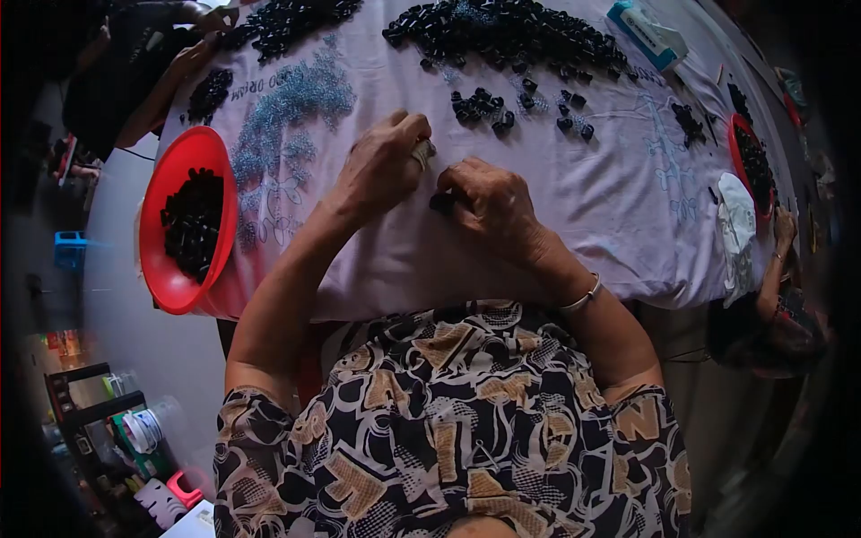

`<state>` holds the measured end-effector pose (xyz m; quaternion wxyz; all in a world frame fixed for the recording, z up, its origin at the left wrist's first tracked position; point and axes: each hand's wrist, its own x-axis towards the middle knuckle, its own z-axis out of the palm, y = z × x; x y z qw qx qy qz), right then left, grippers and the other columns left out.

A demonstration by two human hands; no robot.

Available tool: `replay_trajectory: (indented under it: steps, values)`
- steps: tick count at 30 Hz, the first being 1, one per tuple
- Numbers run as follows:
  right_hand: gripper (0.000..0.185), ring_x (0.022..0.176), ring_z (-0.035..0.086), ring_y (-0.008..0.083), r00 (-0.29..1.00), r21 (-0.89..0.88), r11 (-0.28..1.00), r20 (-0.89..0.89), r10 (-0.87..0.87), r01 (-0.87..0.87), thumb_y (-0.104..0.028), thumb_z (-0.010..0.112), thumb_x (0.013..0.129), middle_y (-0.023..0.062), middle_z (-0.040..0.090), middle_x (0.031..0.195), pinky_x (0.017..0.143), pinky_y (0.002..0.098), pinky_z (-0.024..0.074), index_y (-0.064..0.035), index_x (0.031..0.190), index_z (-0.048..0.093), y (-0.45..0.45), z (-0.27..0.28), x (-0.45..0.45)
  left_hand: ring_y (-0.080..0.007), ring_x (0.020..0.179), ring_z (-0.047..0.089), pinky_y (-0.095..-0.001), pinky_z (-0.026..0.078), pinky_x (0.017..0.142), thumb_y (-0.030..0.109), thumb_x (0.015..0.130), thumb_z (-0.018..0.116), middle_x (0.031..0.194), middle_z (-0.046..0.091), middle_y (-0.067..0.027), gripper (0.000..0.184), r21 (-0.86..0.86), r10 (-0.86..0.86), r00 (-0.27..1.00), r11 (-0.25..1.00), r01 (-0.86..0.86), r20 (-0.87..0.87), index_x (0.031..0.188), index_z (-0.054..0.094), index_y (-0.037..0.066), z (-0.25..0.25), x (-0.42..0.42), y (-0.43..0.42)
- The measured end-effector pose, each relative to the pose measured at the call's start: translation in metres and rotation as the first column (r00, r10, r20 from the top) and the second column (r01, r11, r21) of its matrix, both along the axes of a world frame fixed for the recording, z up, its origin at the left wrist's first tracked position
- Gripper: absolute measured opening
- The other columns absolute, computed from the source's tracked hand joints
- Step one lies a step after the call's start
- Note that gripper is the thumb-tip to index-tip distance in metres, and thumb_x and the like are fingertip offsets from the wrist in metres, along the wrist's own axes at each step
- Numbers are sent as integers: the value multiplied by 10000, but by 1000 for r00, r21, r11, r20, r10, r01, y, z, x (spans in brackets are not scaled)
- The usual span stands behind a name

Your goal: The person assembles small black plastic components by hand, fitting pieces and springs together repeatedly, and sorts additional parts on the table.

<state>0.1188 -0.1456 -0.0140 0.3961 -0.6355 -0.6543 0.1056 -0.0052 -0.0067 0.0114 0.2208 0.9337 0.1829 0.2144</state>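
Note:
My left hand (387, 161) is closed above the pink cloth (377, 269), its thumb and fingers pinched together on something small that I cannot make out. Close to its right, my right hand (491, 199) has its fingers curled round a small black part (441, 203). The two hands are apart. Beyond them on the cloth lie a small group of black parts (480, 109) and a long heap of black parts (511, 36). Small clear bluish pieces (309, 99) are spread to the left.
A red bowl (229, 179) of black parts stands at the left table edge, another red bowl (737, 161) at the right. A tissue pack (647, 34) lies at the back right, a white bag (735, 224) at the right edge. Other people's hands are at far left and far right.

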Motion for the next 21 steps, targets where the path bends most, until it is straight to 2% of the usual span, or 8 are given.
replay_trajectory:
  steps: [2,4,7,10,14,16,19,21]
  values:
    - [148,721,611,297,1000,-6,1000,-28,-12,12,-119,656,737,106,584,785,620,386,484,-61,851,583,0,2,-2,-193,709,593,-311,473,621,88,826,541,795,609,-90,145,-436,-12,1000,900,22,26,945,580,15,13,-15,-16]
    - [149,719,612,288,998,-19,1000,-58,-25,24,-113,652,737,107,588,790,622,378,486,-56,858,588,-1,4,-2,-109,701,591,-233,454,575,156,886,533,831,630,-78,197,-903,-27,972,365,229,236,1021,570,18,18,-30,-24]
    - [156,711,613,275,995,-73,997,-91,-26,20,-86,633,732,110,594,796,637,359,491,-39,876,595,-1,8,0,-77,637,569,-185,450,525,53,857,409,809,621,-60,245,-946,135,941,135,294,311,1017,585,-5,36,-35,-56]
    - [173,727,612,276,964,-57,998,-265,-15,0,-67,616,723,125,595,818,655,356,494,-24,889,597,-4,11,-2,-73,627,561,-180,452,518,25,846,368,810,619,-58,291,-947,215,931,195,254,294,1029,593,10,5,-35,-57]
    - [177,770,610,225,988,-201,979,-156,-9,-23,-30,607,764,123,600,852,669,323,477,8,936,604,-17,36,-6,-68,617,546,-186,447,522,46,885,345,789,606,-39,290,-967,300,926,175,184,231,1027,598,33,-11,-38,-49]
    - [144,744,615,231,976,-421,888,25,215,-185,-25,600,770,126,604,824,650,326,474,12,909,599,-22,47,-5,-67,617,544,-187,443,522,60,902,346,784,604,-35,281,-969,324,915,139,204,239,1022,599,37,-11,-38,-47]
    - [54,618,594,162,989,-247,958,-60,137,-147,-15,583,790,85,607,700,549,300,467,9,838,584,-13,64,18,-63,620,546,-185,439,519,82,924,367,792,606,-36,256,-970,296,930,170,173,217,1018,602,41,-14,-37,-50]
    - [140,555,559,112,998,-78,997,68,10,-5,22,498,801,73,604,691,486,249,455,7,906,588,13,62,47,-63,597,546,-182,431,504,84,926,374,771,606,-31,251,-974,311,928,160,161,204,1016,605,50,-11,-36,-52]
